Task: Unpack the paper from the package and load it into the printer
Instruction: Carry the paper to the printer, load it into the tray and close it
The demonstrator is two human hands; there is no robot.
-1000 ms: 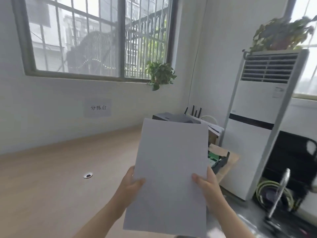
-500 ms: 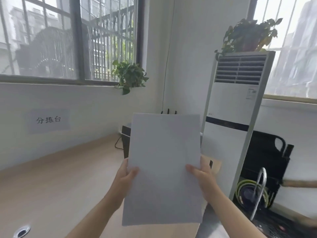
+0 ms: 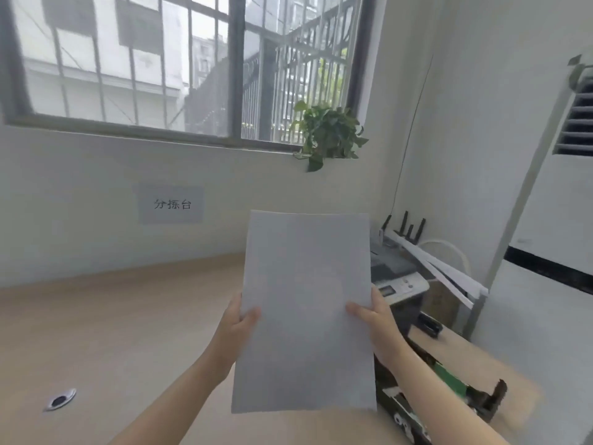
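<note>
We see only our two forearms and hands. Both forearms are bare from the bottom edge of the view up to the wrists: no sleeve, cuff or glove shows on either. Our left hand point(image 3: 236, 329) carries no ring, watch or band that we can make out, and our right hand point(image 3: 376, 322) is likewise bare. The thumbs point(image 3: 252, 314) are short and rounded, with nails that look unpainted, though blur softens them. The right forearm smears slightly where it nears the lower edge.
</note>
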